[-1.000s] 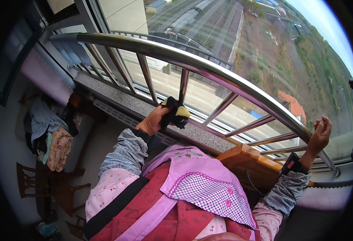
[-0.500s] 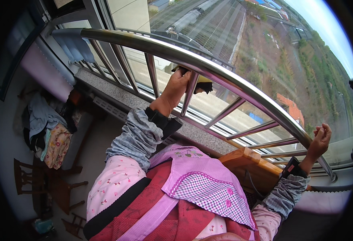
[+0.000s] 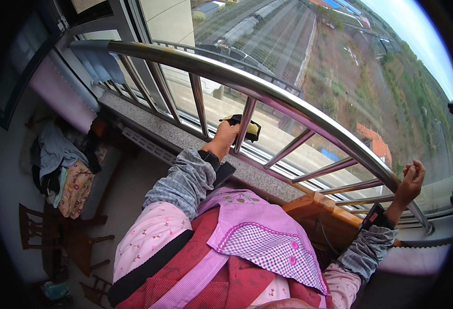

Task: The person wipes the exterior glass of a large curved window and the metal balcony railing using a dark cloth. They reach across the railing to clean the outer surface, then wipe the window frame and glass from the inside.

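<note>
A steel railing (image 3: 267,92) curves across the view in front of the window. My left hand (image 3: 225,138) is closed on a black and yellow cloth (image 3: 252,132), low on one of the railing's upright bars (image 3: 246,116). The cloth shows on both sides of that bar and appears to wrap round it; its far side is partly hidden. At the railing's right end, my right hand (image 3: 412,181) is raised with its fingers curled in, and nothing shows in them. The right wrist lies against the top rail.
Below the railing runs a speckled stone sill (image 3: 180,131). A wooden piece of furniture (image 3: 321,208) stands close on the right. Blue cloth (image 3: 98,59) hangs over the rail's left end. Clothes (image 3: 64,165) lie in a pile at left, near a wooden chair (image 3: 36,226).
My left hand and the cloth have slid down the upright bar, from just under the top rail to near its foot. My right hand has stayed in place.
</note>
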Available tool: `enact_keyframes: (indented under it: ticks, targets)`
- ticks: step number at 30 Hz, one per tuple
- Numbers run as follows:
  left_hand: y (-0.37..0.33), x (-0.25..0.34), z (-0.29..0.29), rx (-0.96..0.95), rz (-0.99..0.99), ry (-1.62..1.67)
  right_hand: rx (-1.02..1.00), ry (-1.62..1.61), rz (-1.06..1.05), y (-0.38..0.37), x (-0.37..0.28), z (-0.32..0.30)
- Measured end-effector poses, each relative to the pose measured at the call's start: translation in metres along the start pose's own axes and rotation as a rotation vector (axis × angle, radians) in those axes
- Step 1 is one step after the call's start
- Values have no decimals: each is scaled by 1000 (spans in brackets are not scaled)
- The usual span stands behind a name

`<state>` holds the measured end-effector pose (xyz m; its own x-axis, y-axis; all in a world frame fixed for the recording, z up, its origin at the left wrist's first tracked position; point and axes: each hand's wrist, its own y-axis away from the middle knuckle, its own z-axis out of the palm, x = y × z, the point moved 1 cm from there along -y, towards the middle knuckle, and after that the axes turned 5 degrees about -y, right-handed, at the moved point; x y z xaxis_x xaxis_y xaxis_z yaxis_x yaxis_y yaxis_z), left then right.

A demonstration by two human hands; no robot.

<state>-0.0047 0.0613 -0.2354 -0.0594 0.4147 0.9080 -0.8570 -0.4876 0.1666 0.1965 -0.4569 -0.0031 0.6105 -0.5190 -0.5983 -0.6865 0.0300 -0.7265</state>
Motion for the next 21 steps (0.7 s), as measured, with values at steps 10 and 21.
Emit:
enact_keyframes:
  ticks: [10, 21]
  targets:
    - [3, 132, 26, 193, 454, -211, -10, -36, -23, 0, 1, -1]
    - [-12, -41, -44, 340, 65, -266, -7, -41, -50, 0, 0, 3]
